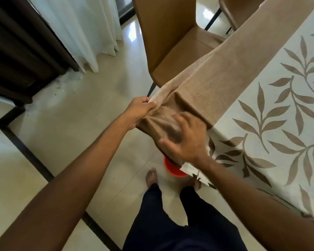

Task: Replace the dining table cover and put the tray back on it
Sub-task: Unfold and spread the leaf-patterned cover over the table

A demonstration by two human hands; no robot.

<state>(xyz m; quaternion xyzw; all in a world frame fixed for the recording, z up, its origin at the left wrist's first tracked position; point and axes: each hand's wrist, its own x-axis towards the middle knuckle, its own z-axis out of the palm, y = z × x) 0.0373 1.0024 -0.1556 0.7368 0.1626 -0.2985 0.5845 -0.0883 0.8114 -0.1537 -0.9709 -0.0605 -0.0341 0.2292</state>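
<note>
A white table cover with brown leaf prints (pixel 279 113) lies over the dining table at the right. Its plain tan border (pixel 230 67) runs along the table's left edge and folds over the near corner. My left hand (pixel 140 110) pinches the bunched tan fabric at that corner and pulls it outward. With fingers spread, my right hand (pixel 187 140) lies flat on the hanging corner fabric and is blurred by motion. No tray is in view.
A tan chair (pixel 172 38) stands at the table's left side, with a second chair (pixel 239 9) behind it. A red bucket (pixel 172 168) sits on the tiled floor under the corner, by my bare feet. White curtains (pixel 83 28) and a dark cabinet (pixel 22 48) are at the left.
</note>
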